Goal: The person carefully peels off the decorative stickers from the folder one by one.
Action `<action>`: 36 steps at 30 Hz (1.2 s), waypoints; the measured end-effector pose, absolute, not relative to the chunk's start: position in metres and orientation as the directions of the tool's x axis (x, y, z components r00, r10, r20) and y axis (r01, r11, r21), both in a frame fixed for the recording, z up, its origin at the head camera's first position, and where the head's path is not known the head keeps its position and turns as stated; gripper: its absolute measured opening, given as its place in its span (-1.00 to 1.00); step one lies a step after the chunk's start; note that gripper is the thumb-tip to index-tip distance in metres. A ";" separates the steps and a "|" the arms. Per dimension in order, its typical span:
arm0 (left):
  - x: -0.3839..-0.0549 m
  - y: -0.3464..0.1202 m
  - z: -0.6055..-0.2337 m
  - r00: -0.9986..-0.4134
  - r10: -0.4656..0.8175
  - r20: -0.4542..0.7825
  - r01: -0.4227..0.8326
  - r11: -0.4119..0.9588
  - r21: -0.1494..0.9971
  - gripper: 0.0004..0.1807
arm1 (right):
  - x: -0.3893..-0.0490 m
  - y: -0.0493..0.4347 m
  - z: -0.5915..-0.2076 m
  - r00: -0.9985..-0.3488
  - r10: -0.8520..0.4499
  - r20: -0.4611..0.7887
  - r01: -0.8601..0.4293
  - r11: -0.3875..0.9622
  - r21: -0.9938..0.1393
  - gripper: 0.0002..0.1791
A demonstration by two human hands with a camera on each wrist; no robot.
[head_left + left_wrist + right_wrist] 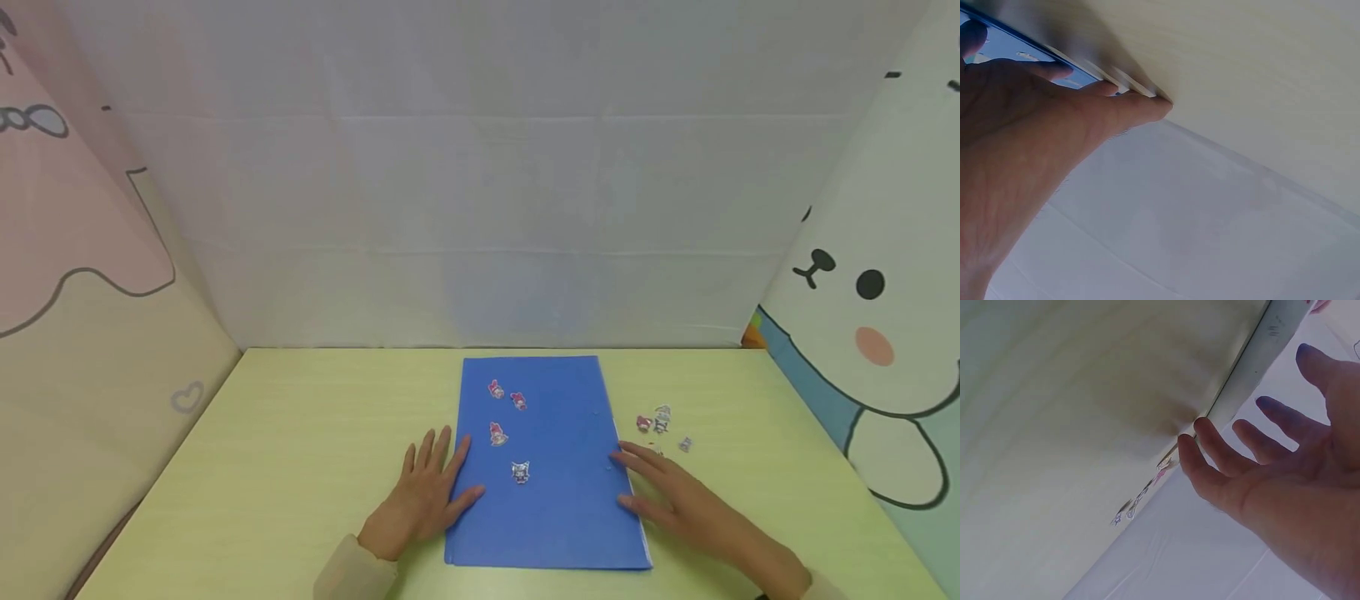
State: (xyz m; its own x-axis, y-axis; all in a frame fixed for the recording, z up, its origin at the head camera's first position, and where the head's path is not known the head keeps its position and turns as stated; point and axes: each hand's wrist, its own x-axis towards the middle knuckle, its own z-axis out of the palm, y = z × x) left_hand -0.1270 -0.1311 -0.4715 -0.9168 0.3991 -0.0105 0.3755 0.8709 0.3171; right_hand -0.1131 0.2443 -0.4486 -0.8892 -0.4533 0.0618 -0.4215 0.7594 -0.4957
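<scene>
A person's left hand [423, 504] is at the left edge of a blue folder [562, 521], thumb on top. Its grip is loose, with nothing in it. The right hand [678, 504] is at the right edge, fingertips over the blue. Its grip is loose and holds nothing too. The folder lies flat on the yellow counter [322, 417], between the hands. A silver sticker [520, 472] is on it, with three pink stickers [498, 434] farther up. More little stickers [644, 423] lie just past the right hand. A white cloth [487, 183] hangs behind.
</scene>
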 end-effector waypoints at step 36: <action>-0.135 -0.121 -0.458 -0.865 0.462 0.195 0.492 0.858 0.147 -0.36 | -0.105 0.238 -0.456 -0.868 -0.495 0.046 -0.475 0.797 -0.372 -0.25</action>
